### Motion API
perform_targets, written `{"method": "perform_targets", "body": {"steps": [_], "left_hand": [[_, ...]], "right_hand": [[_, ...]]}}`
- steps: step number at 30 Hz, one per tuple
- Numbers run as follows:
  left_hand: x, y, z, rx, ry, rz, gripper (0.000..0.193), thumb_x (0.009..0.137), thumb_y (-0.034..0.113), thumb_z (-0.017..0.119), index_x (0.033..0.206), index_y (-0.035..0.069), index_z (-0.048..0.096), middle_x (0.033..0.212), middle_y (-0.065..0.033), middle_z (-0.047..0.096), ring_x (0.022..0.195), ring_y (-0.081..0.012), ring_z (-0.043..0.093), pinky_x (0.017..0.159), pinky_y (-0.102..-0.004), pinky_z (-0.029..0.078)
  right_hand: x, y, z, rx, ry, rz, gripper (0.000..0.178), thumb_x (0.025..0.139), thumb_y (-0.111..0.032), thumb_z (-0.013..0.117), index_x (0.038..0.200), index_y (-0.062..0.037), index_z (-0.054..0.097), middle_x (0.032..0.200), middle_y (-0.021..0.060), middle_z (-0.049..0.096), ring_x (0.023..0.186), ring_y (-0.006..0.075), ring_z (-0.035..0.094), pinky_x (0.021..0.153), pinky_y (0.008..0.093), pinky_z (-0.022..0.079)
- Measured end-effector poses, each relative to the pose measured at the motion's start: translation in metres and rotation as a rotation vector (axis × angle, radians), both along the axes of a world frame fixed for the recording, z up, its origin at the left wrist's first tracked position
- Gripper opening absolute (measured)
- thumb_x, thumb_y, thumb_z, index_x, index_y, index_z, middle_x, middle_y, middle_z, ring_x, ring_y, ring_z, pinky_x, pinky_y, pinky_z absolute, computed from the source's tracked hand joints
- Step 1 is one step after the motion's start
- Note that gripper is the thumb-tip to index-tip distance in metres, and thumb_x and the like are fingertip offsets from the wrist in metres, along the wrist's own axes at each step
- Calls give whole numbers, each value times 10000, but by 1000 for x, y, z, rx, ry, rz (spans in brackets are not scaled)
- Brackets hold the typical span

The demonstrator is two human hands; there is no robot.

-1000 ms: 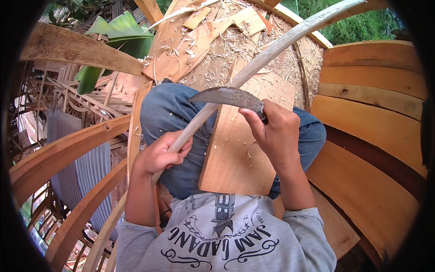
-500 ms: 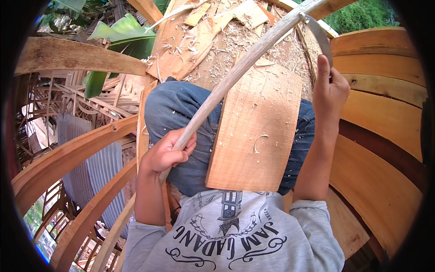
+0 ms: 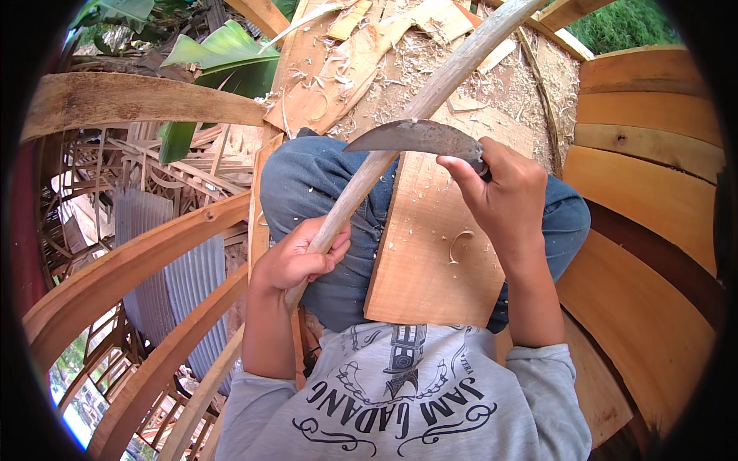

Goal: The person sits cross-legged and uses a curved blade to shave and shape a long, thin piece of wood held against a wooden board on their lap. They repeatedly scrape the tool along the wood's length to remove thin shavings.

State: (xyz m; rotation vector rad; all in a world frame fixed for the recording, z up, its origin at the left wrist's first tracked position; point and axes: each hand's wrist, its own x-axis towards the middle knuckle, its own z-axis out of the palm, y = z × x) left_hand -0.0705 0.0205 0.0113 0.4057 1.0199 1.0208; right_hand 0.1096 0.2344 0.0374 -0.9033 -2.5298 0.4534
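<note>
A long, pale wooden pole [image 3: 361,185] slants from my lap up to the far right. My left hand [image 3: 304,253] is wrapped round its lower part. In my right hand [image 3: 503,192] is a knife [image 3: 415,139] with a broad, curved dark blade; the fingers close round its handle, which is mostly hidden. The blade lies across the pole, well above my left hand, its tip pointing left past the wood. Across my lap rests a flat wooden board [image 3: 434,253] with a few curled shavings on it, partly covered by my right hand and forearm.
Shavings and wood offcuts [image 3: 338,84] are strewn over the planks ahead. A wall of curved wooden boards [image 3: 646,169] stands close on my right. On the left run wooden rails [image 3: 146,265], with corrugated metal sheets [image 3: 196,280] and scrap timber beyond. A large green leaf [image 3: 238,65] hangs at the far left.
My right hand has drawn the knife down and left along the pole toward me, from its far end to its middle. The left hand keeps its grip.
</note>
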Motion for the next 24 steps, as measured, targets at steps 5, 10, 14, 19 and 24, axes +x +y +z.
{"method": "perform_targets", "body": {"steps": [5,10,14,19,24], "left_hand": [[-2,1,1,-15,-60,16,196,680,91,544,808,55,401,630,20,370,472,-51,339,415,-209,288],[-3,2,0,-27,-132,25,201,675,92,544,803,53,393,627,20,365,473,-51,341,409,-208,283],[-5,-2,-3,-56,-148,-9,340,665,156,657,842,69,380,639,15,397,493,-36,341,425,-178,274],[-6,-1,-1,-78,-175,9,340,646,154,657,827,74,381,632,23,391,503,-38,339,433,-183,271],[2,-3,-4,-34,9,38,223,632,101,563,799,59,421,655,18,398,522,-59,362,452,-209,301]], "right_hand": [[-7,7,-2,54,39,10,548,728,-518,732,552,-81,451,448,41,442,385,209,466,378,322,359],[-15,14,-8,31,93,-12,533,724,-528,735,571,-77,497,455,40,457,391,197,474,390,317,367],[-8,56,-11,-122,301,-276,596,830,-528,660,539,-32,502,425,15,373,410,129,365,417,301,297],[16,91,12,-250,335,-362,636,892,-486,610,551,23,440,487,-47,305,481,80,290,443,285,219],[-10,-1,9,-104,8,68,550,759,-509,717,546,-59,482,450,78,461,378,240,470,394,334,371]]}}
